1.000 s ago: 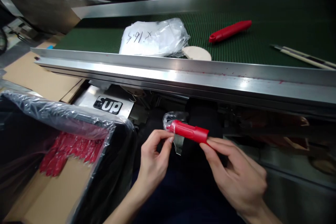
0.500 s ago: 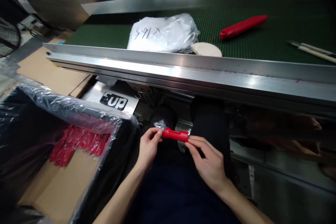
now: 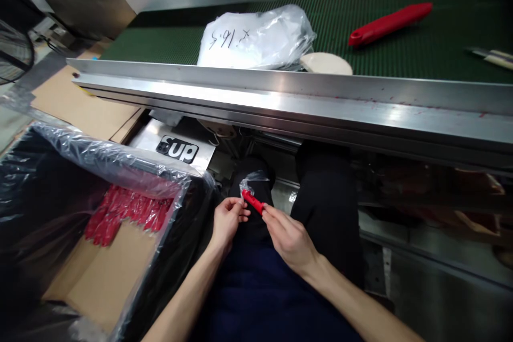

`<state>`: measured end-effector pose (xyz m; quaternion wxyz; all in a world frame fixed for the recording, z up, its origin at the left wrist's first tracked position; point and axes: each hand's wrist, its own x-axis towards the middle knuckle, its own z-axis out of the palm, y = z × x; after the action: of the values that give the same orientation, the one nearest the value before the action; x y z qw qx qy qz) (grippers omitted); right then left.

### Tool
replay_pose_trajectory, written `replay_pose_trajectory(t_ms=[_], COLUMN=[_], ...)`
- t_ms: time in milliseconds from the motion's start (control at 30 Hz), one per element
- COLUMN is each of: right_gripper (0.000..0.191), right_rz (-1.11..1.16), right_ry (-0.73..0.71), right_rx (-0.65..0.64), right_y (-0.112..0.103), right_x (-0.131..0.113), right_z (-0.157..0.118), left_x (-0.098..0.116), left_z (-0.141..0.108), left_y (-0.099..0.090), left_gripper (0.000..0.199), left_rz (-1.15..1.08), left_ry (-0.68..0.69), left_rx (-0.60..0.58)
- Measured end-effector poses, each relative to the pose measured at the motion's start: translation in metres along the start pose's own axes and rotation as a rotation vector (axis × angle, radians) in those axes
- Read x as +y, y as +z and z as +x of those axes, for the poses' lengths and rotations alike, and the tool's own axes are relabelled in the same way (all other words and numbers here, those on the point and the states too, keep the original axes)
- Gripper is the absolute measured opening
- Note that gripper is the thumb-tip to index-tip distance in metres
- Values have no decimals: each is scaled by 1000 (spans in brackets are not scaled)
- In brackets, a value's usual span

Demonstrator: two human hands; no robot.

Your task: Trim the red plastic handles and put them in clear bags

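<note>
Over my lap, my right hand point(image 3: 292, 238) pinches the near end of a slim red plastic handle point(image 3: 253, 201), which points away and to the left. A small clear plastic bag point(image 3: 253, 177) lies at the handle's far end; whether the tip is inside it I cannot tell. The thumb and forefinger of my left hand point(image 3: 229, 220) are closed on the bag's edge, just left of the handle. To the left, several wrapped red handles point(image 3: 132, 204) lie side by side in a box lined with plastic film point(image 3: 100, 157).
Ahead runs a green conveyor belt point(image 3: 160, 37) behind a metal rail point(image 3: 248, 83). A stack of white bags point(image 3: 244, 40), a pale round piece point(image 3: 326, 63), another red handle point(image 3: 390, 24) and a cutter knife point(image 3: 495, 57) lie on it. A phone point(image 3: 177, 148) rests on a metal plate below the rail.
The red handle has swung from nearly level to pointing away from me, its far end meeting the bag. My right hand has moved left, closer to my left hand. The view has shifted slightly.
</note>
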<state>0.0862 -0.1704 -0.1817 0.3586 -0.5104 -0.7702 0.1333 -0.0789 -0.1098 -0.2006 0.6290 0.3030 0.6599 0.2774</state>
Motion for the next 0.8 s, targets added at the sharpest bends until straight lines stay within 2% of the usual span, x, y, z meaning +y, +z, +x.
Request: replay_pose_trajectory(t_ms=[167, 267, 367, 500, 633, 700, 800], right_gripper=[29, 25, 22, 22, 18, 20, 25], right_rz=[-58, -79, -81, -52, 14, 51, 119], right_ry=[-73, -113, -120, -44, 139, 206, 165], right_rx=[-118, -154, -163, -108, 62, 126, 83], right_y=[-3, -8, -13, -15, -16, -18, -26], right_x=[2, 4, 6, 6, 0, -4, -8], right_z=[7, 13, 20, 25, 28, 29, 30], left_x=[1, 9, 20, 24, 22, 28, 47], left_z=[2, 3, -2, -20, -39, -47, -58], left_y=[-9, -16, -17, -8, 7, 13, 17], left_gripper=[22, 22, 21, 20, 16, 14, 12], left_rz=[112, 220, 334, 401, 374, 364, 360], left_ry=[144, 307, 472, 608, 636, 665, 749], left_rx=[35, 72, 45, -30, -31, -72, -110])
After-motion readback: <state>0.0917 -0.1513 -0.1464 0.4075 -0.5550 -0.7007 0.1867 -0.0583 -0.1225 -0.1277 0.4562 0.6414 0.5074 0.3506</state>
